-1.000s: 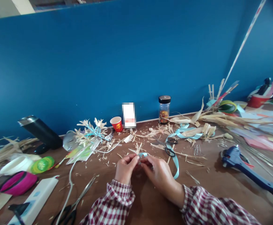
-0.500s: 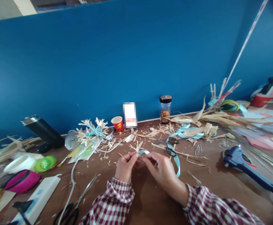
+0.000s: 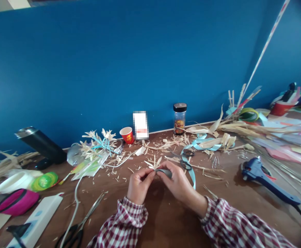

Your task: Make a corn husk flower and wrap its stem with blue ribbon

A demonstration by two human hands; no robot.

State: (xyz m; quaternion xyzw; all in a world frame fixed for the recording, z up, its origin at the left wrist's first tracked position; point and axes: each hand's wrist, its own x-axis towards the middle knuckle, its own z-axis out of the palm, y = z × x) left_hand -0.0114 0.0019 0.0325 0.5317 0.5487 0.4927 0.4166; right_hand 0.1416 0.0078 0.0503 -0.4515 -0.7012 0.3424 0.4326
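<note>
A small pale flower of dried corn husk (image 3: 154, 162) stands up from the fingertips of my left hand (image 3: 138, 186), which pinches it at its base. Close against that pinch, my right hand (image 3: 180, 184) has thumb and forefinger closed on a ribbon (image 3: 165, 172), which looks greyish blue in shade. Behind the right hand a light blue ribbon (image 3: 192, 178) runs back across the table; whether it joins the held piece is hidden. Black-handled scissors (image 3: 186, 165) lie beside it. Several finished husk flowers with blue ties (image 3: 98, 144) lie bunched at the back left.
Larger scissors (image 3: 80, 225), a white cable (image 3: 76, 203) and a power strip (image 3: 38, 220) lie front left. A blue glue gun (image 3: 269, 182) rests at right. A red paper cup (image 3: 127, 135) and a lidded jar (image 3: 179, 120) stand near the blue partition (image 3: 150, 62). Husk scraps litter the table.
My right hand has come in to the left hand, so their fingertips now nearly meet at the flower's base. The view has shifted slightly, and more of the flower's petals show.
</note>
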